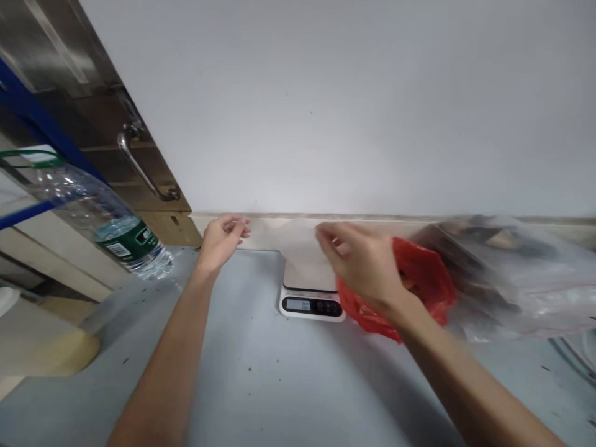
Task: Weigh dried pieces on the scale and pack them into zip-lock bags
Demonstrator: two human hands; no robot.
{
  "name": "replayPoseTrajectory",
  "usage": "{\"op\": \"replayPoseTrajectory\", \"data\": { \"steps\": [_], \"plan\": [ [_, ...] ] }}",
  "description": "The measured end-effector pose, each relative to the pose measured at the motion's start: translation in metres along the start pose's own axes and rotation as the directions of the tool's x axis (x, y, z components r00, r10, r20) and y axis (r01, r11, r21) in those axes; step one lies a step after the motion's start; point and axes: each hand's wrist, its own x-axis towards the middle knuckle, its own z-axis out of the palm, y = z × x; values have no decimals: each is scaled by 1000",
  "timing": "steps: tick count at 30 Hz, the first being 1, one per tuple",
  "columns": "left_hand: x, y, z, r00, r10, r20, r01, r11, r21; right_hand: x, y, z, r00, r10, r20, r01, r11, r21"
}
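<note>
My left hand (223,241) is at the back of the grey table, fingers curled together in a pinch. My right hand (365,264), blurred by motion, is pinched above the right side of a white kitchen scale (311,305). Between the two hands a faint, see-through plastic bag (293,236) seems to stretch, held at both sides; its edges are hard to make out. It partly veils the scale's plate. Beneath my right wrist a red plastic bag (428,279) stands open beside the scale, with brownish pieces inside, partly hidden.
A large water bottle (125,239) with a green label stands at the left, near a container of yellowish contents (46,344). Clear plastic bags (535,279) with dark contents lie at the right. A white wall (344,112) rises behind the table (261,372).
</note>
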Motion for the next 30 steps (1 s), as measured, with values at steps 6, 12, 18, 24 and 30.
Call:
{"op": "replayPoseTrajectory", "data": {
  "steps": [6,12,18,24,30],
  "plan": [
    [-4,-39,-26,973,-61,221,16,979,203,-9,-42,82,703,-460,543,627,761,-166],
    [-8,-66,-12,925,53,376,-219,883,416,-24,-58,111,557,-303,773,589,801,-110],
    [-15,-82,1,813,143,564,-447,775,448,-30,-62,101,551,-171,817,524,833,-179],
    [-10,-95,2,780,199,594,-549,673,496,-49,-62,98,572,-204,795,415,908,-66],
    [-9,-86,2,778,199,596,-580,593,558,-70,-58,81,611,-193,768,197,976,88]
  ]
}}
